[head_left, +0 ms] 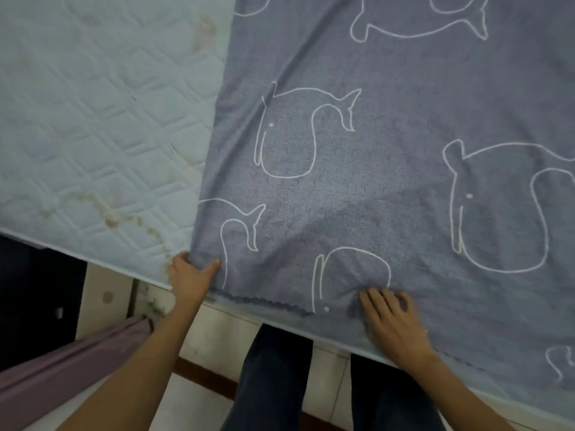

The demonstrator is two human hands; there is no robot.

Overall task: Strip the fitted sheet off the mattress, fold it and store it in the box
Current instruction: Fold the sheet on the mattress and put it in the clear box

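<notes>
A grey-blue fitted sheet (pixel 389 144) with white outline whales covers the right part of the quilted white mattress (pixel 93 119), whose left part lies bare and stained. My left hand (pixel 189 275) grips the sheet's near left corner at the mattress's front edge. My right hand (pixel 395 325) rests on the sheet near that same edge, its fingers spread and bunching the cloth a little. The sheet's scalloped hem shows between the two hands. No box is in view.
Pale floor tiles (pixel 217 337) with a dark red stripe lie below the mattress edge. My legs in dark trousers (pixel 273 377) stand against the bed. A purple cloth (pixel 71 368) hangs at the lower left beside a dark area.
</notes>
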